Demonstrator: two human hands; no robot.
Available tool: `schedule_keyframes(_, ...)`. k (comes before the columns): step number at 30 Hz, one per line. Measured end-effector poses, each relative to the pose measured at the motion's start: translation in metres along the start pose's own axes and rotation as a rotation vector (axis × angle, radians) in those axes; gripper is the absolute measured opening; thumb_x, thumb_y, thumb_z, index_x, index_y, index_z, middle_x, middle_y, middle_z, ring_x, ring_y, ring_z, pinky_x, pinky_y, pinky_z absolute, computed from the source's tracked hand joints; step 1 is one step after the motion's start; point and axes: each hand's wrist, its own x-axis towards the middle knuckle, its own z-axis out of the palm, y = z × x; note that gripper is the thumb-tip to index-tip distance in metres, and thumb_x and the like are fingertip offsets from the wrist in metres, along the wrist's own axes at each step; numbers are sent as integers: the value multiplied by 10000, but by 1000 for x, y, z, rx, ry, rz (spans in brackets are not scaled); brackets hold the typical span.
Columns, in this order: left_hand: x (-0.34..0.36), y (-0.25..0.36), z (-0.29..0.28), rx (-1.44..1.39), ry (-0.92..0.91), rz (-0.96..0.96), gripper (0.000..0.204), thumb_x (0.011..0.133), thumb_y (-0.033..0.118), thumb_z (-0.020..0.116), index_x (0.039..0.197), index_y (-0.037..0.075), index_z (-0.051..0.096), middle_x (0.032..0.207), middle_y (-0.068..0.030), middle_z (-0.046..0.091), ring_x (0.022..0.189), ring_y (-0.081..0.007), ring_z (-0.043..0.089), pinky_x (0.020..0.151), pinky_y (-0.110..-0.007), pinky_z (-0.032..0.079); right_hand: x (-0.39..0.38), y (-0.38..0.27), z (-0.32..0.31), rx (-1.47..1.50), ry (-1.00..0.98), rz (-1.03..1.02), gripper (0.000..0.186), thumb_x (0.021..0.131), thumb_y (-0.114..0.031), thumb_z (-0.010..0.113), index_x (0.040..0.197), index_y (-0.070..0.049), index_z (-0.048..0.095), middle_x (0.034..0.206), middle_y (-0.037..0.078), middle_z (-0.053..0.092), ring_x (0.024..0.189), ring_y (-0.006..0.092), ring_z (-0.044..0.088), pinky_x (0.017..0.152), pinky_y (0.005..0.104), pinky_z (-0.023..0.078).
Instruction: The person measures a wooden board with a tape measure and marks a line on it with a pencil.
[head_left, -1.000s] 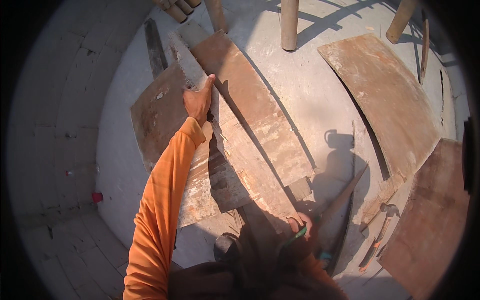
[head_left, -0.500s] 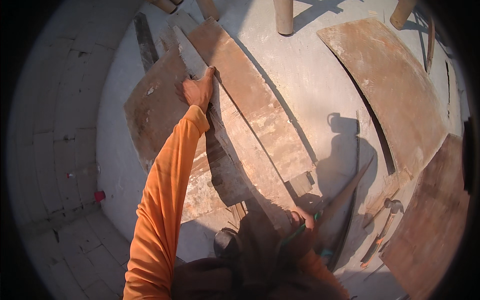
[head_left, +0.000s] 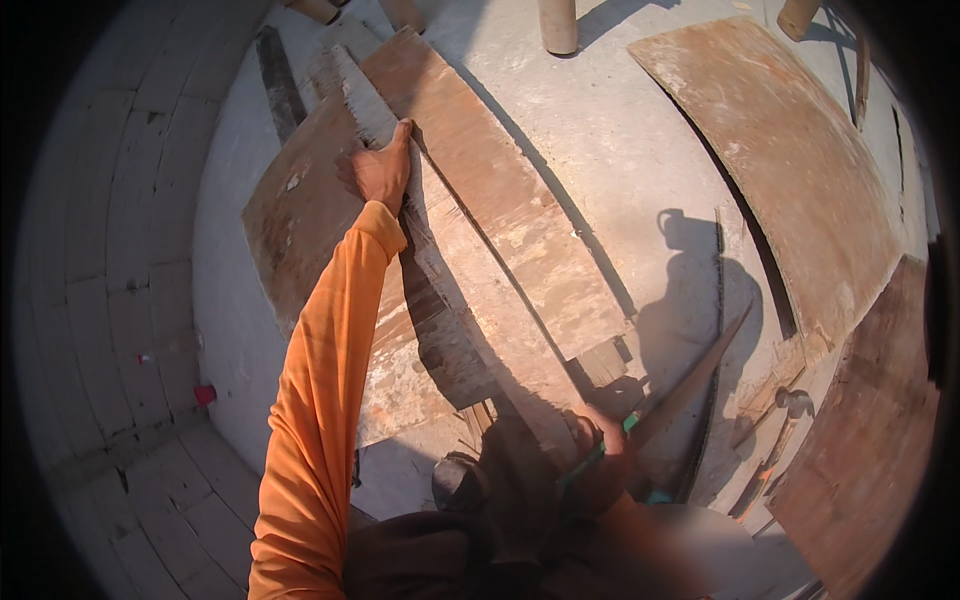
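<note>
A long, narrow wooden plank [head_left: 480, 270] lies diagonally across larger brown boards. My left hand [head_left: 382, 172] grips it near its far end, thumb along the right edge and fingers over the left side. At the near end, my right hand [head_left: 605, 450] is closed around the green handle of what looks like a handsaw [head_left: 690, 375], its fingers against the plank's edge. The saw's tapered blade points up and to the right. Shadow hides part of that grip. Under the plank lie one board [head_left: 310, 210] to the left and another board [head_left: 500, 190] to the right.
A claw hammer [head_left: 780, 430] lies at the right, beside a dark reddish board [head_left: 860, 430]. Another large panel [head_left: 770, 150] lies farther back. Round posts [head_left: 558, 25] stand at the far side. A block wall [head_left: 110, 250] runs along the left, near a small red object [head_left: 205, 394].
Both hands keep their hold on the plank and saw. The view has shifted slightly, and my right forearm is now blurred. The plank shows no clear movement against the boards.
</note>
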Motion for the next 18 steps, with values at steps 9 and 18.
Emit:
schedule_keyframes(9,11,-18,0,-202,-142,104,1102,717,632,819,1402,-163,484,1441,-337,505,1341,-436,506,1136,-446,372,0,16,7,-33,45,-53,269,908,31,708,1173,-4,678,1053,176,723,958,348,691,856,418,546)
schedule_keyframes(18,1,-4,-9,-289,-155,10,953,716,527,852,1277,-196,586,1310,-314,620,1226,-397,603,1083,-406,426,-1,21,2,-4,19,-92,345,876,79,721,1208,0,668,1003,169,712,928,329,687,806,401,554)
